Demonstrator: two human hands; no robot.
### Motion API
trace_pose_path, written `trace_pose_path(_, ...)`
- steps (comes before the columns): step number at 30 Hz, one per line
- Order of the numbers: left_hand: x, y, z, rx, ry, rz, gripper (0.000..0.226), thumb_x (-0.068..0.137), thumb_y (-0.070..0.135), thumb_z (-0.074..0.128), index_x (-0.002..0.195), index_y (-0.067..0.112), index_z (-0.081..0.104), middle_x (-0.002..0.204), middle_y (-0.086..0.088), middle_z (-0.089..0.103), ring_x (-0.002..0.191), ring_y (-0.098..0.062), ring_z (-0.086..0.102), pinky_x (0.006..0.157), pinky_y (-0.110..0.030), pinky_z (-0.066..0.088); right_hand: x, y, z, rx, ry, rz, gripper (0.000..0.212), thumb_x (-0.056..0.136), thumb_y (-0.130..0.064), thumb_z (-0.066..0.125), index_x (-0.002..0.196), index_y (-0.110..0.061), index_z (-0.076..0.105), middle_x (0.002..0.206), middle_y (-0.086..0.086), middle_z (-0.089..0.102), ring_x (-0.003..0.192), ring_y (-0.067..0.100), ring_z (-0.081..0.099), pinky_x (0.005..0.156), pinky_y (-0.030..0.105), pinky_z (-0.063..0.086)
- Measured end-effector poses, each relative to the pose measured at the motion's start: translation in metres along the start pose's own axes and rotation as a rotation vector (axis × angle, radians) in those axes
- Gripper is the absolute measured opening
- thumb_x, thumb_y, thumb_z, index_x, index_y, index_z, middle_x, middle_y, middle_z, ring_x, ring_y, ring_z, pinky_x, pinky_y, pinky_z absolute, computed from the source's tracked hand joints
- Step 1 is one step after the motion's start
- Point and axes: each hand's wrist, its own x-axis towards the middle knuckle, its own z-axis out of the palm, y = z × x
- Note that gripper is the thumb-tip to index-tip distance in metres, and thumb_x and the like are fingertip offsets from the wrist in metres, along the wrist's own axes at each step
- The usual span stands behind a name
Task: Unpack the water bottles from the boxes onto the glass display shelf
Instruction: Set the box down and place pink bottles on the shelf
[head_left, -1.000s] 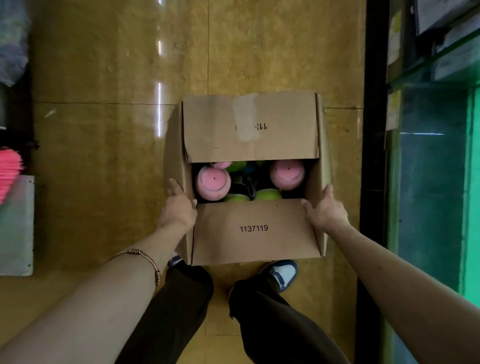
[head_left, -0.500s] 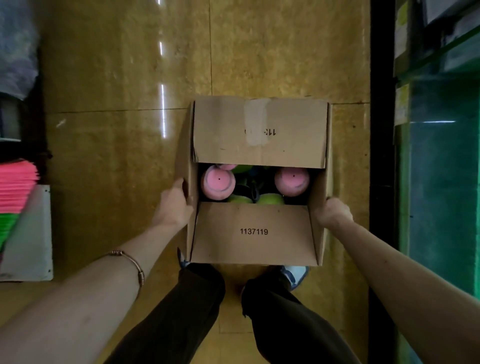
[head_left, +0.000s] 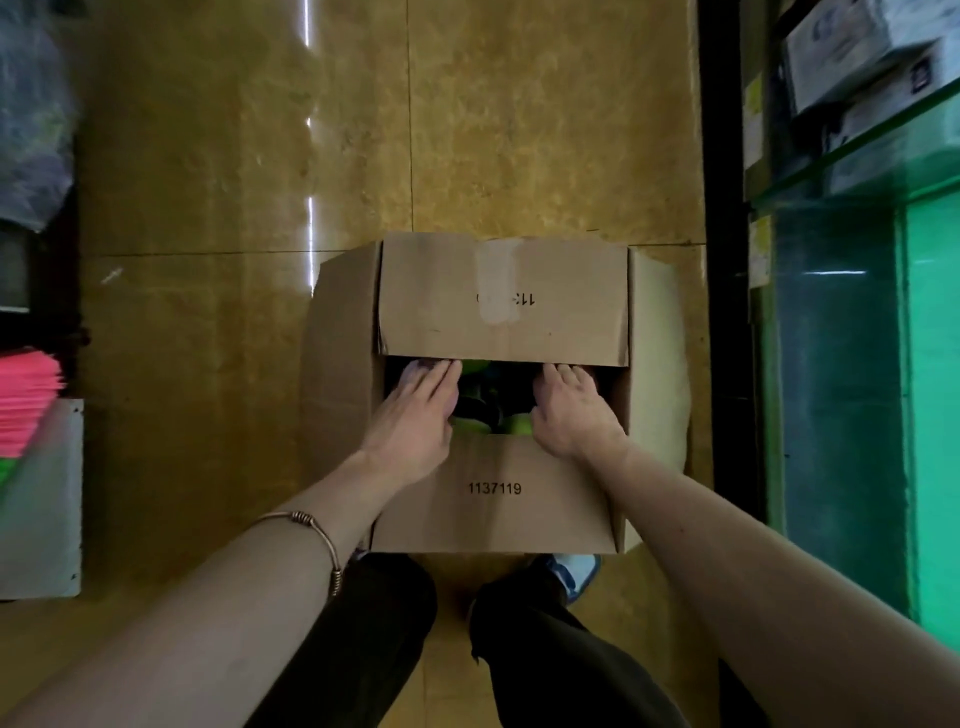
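Reached both hands into cardboard box (head_left: 493, 488) on floor btwn half-shut flaps, left hand (head_left: 415, 415) & right hand (head_left: 571, 410) fingers straight, gripping nothing yet, over bottles (head_left: 475, 366) inside; prob. light, rigid, smooth-sided, best taken round the body.

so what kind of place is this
Probably a shop or its stockroom: a glass display shelf holds boxed goods, a numbered cardboard box sits on the tiled floor, and stacked pink items lie at the left.
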Motion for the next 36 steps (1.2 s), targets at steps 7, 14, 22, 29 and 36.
trace_pose_path(7, -0.004, -0.002, -0.045, -0.040, 0.033, -0.003, 0.073, 0.089, 0.018, 0.053, 0.150, 0.014, 0.013, 0.157, -0.004, 0.014, 0.142, -0.024, 0.018, 0.113, -0.037, 0.026, -0.032, 0.002, -0.041, -0.141, 0.222, -0.122, 0.066, 0.093, -0.023, 0.044, 0.149, -0.008, 0.012, 0.153, 0.011, 0.021, 0.144, 0.027, 0.015, 0.117, 0.037, 0.016)
trace_pose_path(14, 0.069, 0.000, -0.106, 0.176, 0.170, 0.005, 0.078, 0.087, 0.017, 0.055, 0.151, 0.015, 0.011, 0.159, 0.000, 0.003, 0.145, -0.025, 0.008, 0.114, -0.041, 0.018, 0.020, -0.011, -0.108, -0.258, 0.336, -0.167, 0.081, 0.090, -0.020, 0.047, 0.152, -0.009, -0.004, 0.160, 0.007, 0.001, 0.147, 0.024, 0.001, 0.119, 0.035, 0.010)
trace_pose_path(22, 0.138, -0.017, -0.089, 0.307, 0.031, -0.127, 0.060, 0.099, 0.025, 0.032, 0.151, 0.013, 0.006, 0.160, 0.001, -0.001, 0.146, -0.020, 0.006, 0.118, -0.042, 0.008, 0.091, -0.009, -0.099, -0.321, 0.217, -0.117, 0.063, 0.101, -0.036, 0.028, 0.152, -0.008, 0.003, 0.161, 0.007, -0.002, 0.148, 0.023, -0.004, 0.118, 0.036, 0.002)
trace_pose_path(29, 0.153, -0.032, -0.081, 0.241, 0.265, -0.036, 0.031, 0.098, 0.018, 0.044, 0.126, 0.011, 0.054, 0.121, -0.014, 0.057, 0.112, -0.034, 0.054, 0.086, -0.040, 0.045, 0.120, -0.006, -0.096, -0.228, 0.311, -0.151, 0.040, 0.102, -0.030, 0.027, 0.131, -0.011, 0.047, 0.134, 0.014, 0.046, 0.121, 0.035, 0.045, 0.102, 0.041, 0.034)
trace_pose_path(36, 0.165, -0.038, -0.086, 0.324, 0.314, 0.022, 0.029, 0.099, 0.021, 0.041, 0.114, 0.012, 0.064, 0.109, -0.013, 0.057, 0.107, -0.033, 0.054, 0.075, -0.035, 0.041, 0.133, -0.007, -0.114, -0.149, 0.293, -0.112, 0.037, 0.097, -0.036, 0.049, 0.130, -0.024, 0.057, 0.128, 0.015, 0.057, 0.121, 0.034, 0.048, 0.096, 0.034, 0.041)
